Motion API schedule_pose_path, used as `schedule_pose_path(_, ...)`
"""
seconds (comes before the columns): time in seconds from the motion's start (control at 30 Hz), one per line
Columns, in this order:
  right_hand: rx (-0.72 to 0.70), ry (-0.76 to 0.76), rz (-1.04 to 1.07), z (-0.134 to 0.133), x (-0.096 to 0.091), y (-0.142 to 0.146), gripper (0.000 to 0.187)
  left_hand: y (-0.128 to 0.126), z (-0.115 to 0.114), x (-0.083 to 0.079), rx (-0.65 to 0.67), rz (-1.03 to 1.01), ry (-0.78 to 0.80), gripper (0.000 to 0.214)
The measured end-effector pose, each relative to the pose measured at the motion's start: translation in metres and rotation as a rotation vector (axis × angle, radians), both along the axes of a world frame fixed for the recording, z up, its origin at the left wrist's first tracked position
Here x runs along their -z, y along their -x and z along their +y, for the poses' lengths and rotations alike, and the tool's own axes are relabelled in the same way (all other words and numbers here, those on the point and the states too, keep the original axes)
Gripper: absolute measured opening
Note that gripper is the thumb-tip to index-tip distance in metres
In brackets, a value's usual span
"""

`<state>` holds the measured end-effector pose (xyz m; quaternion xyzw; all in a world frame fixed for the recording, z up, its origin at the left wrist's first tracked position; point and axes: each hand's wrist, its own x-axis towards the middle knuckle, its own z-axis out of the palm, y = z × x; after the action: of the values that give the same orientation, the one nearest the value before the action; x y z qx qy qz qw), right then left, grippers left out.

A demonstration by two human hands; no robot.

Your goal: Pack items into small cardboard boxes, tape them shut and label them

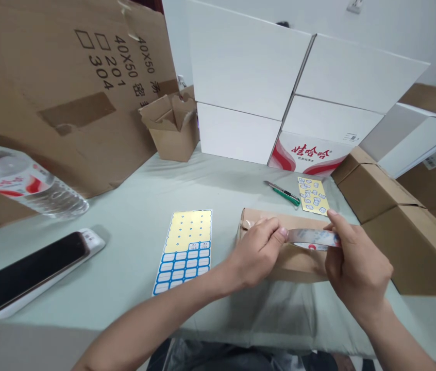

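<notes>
A small brown cardboard box lies on the table in front of me, partly covered by both hands. My right hand is closed around a roll of clear packing tape. Between the hands, a strip of tape stretches just above the top of the box. Thumb and fingers of my left hand pinch the strip's free end over the box's left part. Past the box lie a green utility knife and a yellow sheet with small stickers.
A blue-and-yellow label sheet lies left of the box. Further left are a phone and a water bottle. Behind stand a small open carton, white boxes and a large carton. Brown boxes line the right.
</notes>
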<state>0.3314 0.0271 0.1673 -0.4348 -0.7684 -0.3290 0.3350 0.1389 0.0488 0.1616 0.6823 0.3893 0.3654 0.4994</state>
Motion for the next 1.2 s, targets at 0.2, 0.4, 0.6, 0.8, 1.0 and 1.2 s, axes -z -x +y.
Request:
schedule_pose_path(0.2, -0.010, 0.027, 0.038, 0.000, 0.000, 0.001, 0.061, 0.002, 0.000, -0.001, -0.006, 0.023, -0.028, 0.027)
schedule_pose_path(0.4, -0.016, 0.012, 0.044, 0.000, 0.001, 0.000, 0.060, 0.001, -0.001, -0.001, -0.010, 0.019, -0.037, 0.025)
schedule_pose_path(0.6, 0.010, 0.004, 0.046, -0.001, 0.003, -0.001, 0.061, -0.001, 0.000, 0.001, 0.000, 0.020, -0.072, 0.028)
schedule_pose_path(0.8, -0.002, 0.023, 0.039, -0.002, 0.005, 0.000, 0.063, 0.002, 0.002, 0.001, 0.044, -0.036, -0.062, 0.026)
schedule_pose_path(1.0, -0.023, 0.037, 0.025, -0.005, 0.003, 0.005, 0.060, 0.003, 0.002, 0.002, -0.021, -0.090, 0.003, 0.023)
schedule_pose_path(1.2, -0.312, 0.185, 0.099, -0.008, -0.007, -0.002, 0.066, 0.004, 0.001, 0.005, -0.041, -0.171, 0.091, 0.020)
